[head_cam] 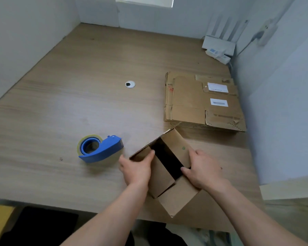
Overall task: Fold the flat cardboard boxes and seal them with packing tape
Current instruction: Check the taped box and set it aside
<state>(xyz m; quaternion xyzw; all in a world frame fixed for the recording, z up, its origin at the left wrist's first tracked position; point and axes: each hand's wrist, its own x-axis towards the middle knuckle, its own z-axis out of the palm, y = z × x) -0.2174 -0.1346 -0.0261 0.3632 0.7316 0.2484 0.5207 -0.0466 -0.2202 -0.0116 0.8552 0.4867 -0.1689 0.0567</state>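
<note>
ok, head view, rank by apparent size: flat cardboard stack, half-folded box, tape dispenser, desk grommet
1-2. flat cardboard stack and half-folded box: they look about alike, and the box is nearer the camera, so I won't rank them.
3. tape dispenser
4. desk grommet

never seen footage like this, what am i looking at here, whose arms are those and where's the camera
There is no machine here. The picture comes from a camera worn on a person's head, looking forward and down, so the two bare arms are the wearer's own. The left hand and right hand each grip a half-opened cardboard box at the near edge of a desk. On the desk lie a blue tape dispenser, left of the box, and a stack of flattened boxes farther back on the right. A white router sits in the far corner.
</note>
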